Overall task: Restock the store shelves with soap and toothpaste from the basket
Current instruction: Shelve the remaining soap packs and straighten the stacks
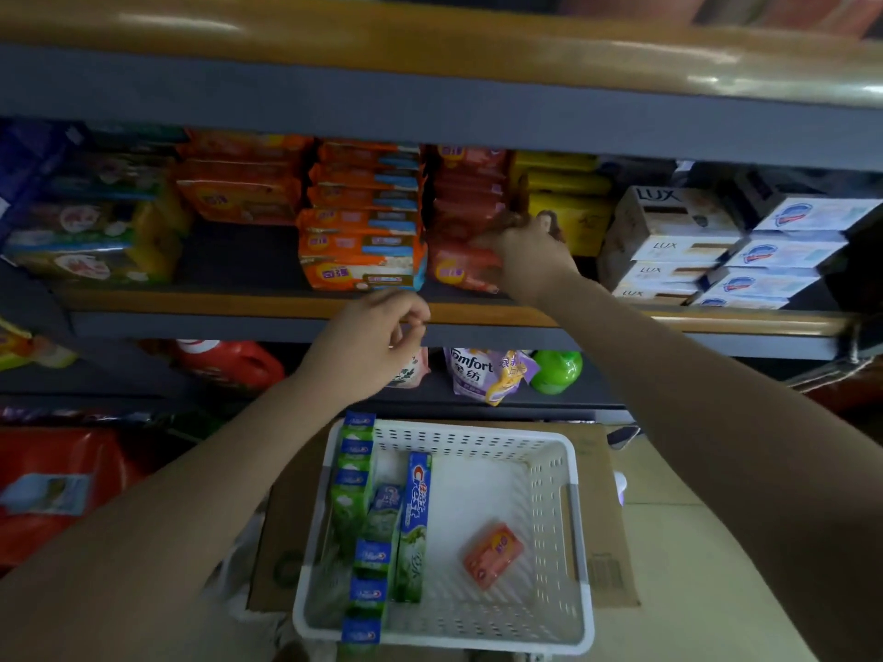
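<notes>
A white plastic basket [571,508] stands on a cardboard box below me. One orange soap bar [492,554] lies in it toward the right. Several green and blue toothpaste boxes [414,523] lie along its left side. On the shelf [239,305], my right hand [523,255] reaches in and grips a red-orange soap pack [461,267] in the stack there. Held in front of the shelf edge, my left hand [370,341] has its fingers loosely curled and holds nothing.
Orange soap packs [363,222] are stacked left of my right hand, yellow packs [568,203] and white LUX boxes [669,241] to its right. Detergent bottles and a Comfort pouch [478,375] fill the lower shelf. The cardboard box [607,532] sits under the basket.
</notes>
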